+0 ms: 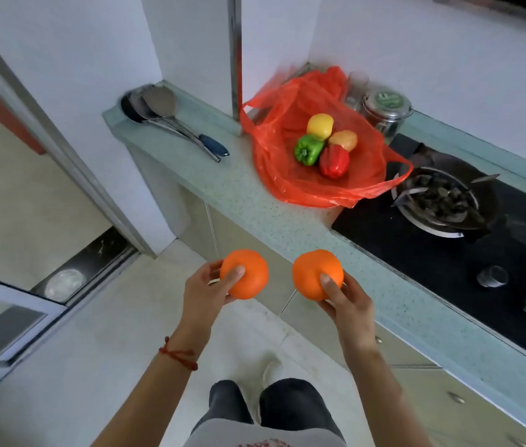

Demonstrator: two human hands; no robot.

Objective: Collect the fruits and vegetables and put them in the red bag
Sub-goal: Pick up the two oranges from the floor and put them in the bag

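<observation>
The red bag [274,124] lies spread open on the pale green counter [222,188]. On its plastic sit a yellow pepper [320,125], a green pepper [307,149], a red pepper [334,161] and a yellow-red apple [344,140]. My left hand [205,293] holds an orange [248,274] in front of the counter edge, above the floor. My right hand [347,301] holds a second orange [311,274] beside it. Both oranges are well short of the bag.
A black stove top [432,253] with a wok of dark food [442,198] lies right of the bag. Metal ladles and a spatula [164,114] rest at the counter's left end. A steel canister [384,111] stands behind the bag. A sliding door frame [61,156] is on the left.
</observation>
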